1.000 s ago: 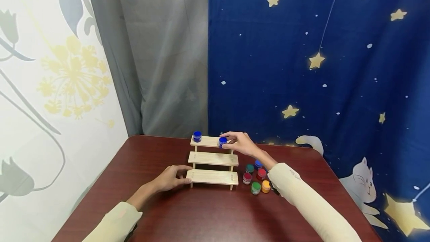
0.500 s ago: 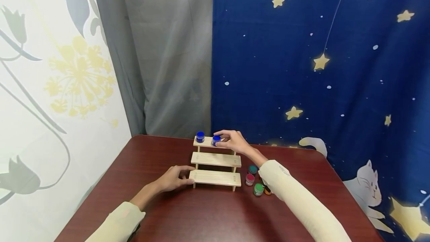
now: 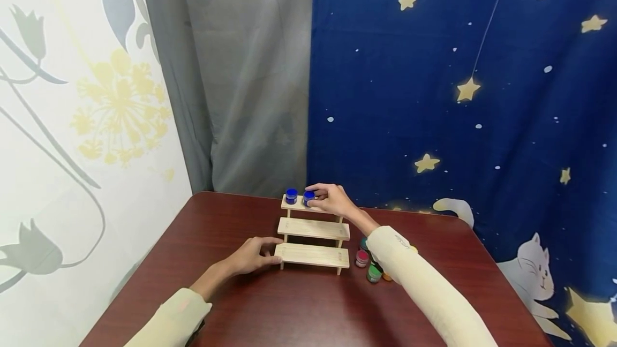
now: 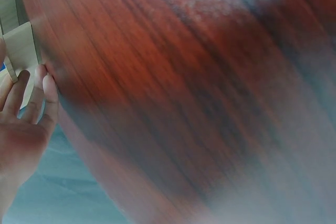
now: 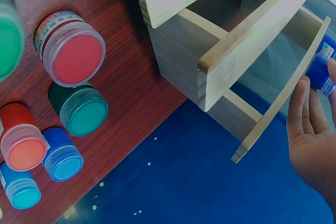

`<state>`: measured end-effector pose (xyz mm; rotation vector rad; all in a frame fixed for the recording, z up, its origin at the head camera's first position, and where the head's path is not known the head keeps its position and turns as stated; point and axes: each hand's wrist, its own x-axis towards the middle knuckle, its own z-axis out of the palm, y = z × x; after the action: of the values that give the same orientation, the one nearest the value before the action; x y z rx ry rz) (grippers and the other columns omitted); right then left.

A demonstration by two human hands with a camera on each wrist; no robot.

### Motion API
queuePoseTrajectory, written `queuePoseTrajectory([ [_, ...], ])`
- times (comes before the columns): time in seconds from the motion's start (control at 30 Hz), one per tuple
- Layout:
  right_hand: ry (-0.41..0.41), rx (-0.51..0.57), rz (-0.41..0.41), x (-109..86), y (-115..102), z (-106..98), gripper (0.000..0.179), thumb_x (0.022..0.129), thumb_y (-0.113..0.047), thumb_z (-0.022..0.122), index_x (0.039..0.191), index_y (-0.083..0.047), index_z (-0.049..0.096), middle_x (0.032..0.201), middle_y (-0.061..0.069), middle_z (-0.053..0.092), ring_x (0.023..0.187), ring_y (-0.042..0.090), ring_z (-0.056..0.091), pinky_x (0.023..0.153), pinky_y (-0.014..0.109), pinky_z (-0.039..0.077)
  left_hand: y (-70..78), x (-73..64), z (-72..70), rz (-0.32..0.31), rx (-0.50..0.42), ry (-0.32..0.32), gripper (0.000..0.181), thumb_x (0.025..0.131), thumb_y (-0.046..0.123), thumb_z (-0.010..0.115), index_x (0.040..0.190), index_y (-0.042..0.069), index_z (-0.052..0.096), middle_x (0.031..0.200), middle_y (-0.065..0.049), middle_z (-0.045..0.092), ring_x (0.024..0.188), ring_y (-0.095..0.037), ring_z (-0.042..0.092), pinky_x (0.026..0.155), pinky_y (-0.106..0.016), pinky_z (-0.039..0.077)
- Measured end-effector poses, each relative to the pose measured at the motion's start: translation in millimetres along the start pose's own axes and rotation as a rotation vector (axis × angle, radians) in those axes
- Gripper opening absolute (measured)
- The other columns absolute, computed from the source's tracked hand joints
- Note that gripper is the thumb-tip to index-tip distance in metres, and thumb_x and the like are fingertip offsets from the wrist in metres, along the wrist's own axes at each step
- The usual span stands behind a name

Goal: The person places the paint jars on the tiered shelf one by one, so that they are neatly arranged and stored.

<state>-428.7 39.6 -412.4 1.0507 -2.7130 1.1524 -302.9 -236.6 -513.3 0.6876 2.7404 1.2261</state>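
A three-step wooden display stand stands on the table. My left hand holds the left end of its lowest shelf, thumb at the front edge and fingers behind. On the top shelf, my right hand pinches a blue paint jar between thumb and fingers. Just left of it, with a small gap, another blue paint jar stands upright on the same shelf. In the right wrist view the right hand is at the far end of the top shelf. The left wrist view shows the left hand against the wood.
Several paint jars stand right of the stand, partly behind the right sleeve: a red jar, a green jar, and in the right wrist view a teal jar and a blue jar. Curtains hang behind the table.
The right hand has slid the blue paint jar leftward along the top shelf, closer to the other blue jar. The left hand stays on the stand. The view has shifted slightly.
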Motion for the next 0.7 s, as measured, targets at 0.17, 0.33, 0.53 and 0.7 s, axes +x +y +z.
queuePoseTrajectory([
  [0.17,-0.001,0.000,-0.011,2.5,-0.3,0.6,0.044,0.094,-0.018,0.080,0.135,-0.009,0.069,0.125,0.022,0.071,0.108,0.027,0.073,0.089,0.039,0.059,0.5,0.9,0.5,0.000,0.002,-0.002,0.051,0.096,0.030,0.077,0.140,0.008,0.064,0.102,-0.002,0.071,0.081,-0.014,0.063,0.067,-0.026,0.049],
  [0.33,-0.005,0.005,-0.011,4.4,-0.7,2.0,0.044,0.094,-0.019,0.081,0.135,-0.010,0.069,0.126,0.020,0.071,0.110,0.027,0.072,0.091,0.039,0.058,2.3,-0.1,-0.3,0.008,0.015,0.002,0.050,0.095,0.029,0.078,0.138,0.007,0.065,0.101,-0.001,0.071,0.081,-0.012,0.063,0.069,-0.026,0.049],
  [0.53,-0.012,0.014,-0.002,5.3,-2.1,3.5,0.044,0.094,-0.019,0.080,0.136,-0.012,0.069,0.130,0.023,0.068,0.114,0.029,0.071,0.093,0.042,0.057,5.4,-1.2,-1.5,0.021,0.033,0.008,0.050,0.095,0.029,0.078,0.137,0.006,0.066,0.098,0.001,0.070,0.080,-0.012,0.062,0.070,-0.026,0.049],
  [0.7,-0.012,0.001,-0.003,5.3,-2.9,4.9,0.045,0.094,-0.018,0.080,0.137,-0.008,0.068,0.129,0.023,0.069,0.113,0.029,0.071,0.093,0.042,0.057,5.0,-1.7,-1.2,0.015,0.034,0.009,0.049,0.096,0.027,0.078,0.138,0.005,0.065,0.099,0.000,0.071,0.081,-0.012,0.063,0.071,-0.026,0.049],
])
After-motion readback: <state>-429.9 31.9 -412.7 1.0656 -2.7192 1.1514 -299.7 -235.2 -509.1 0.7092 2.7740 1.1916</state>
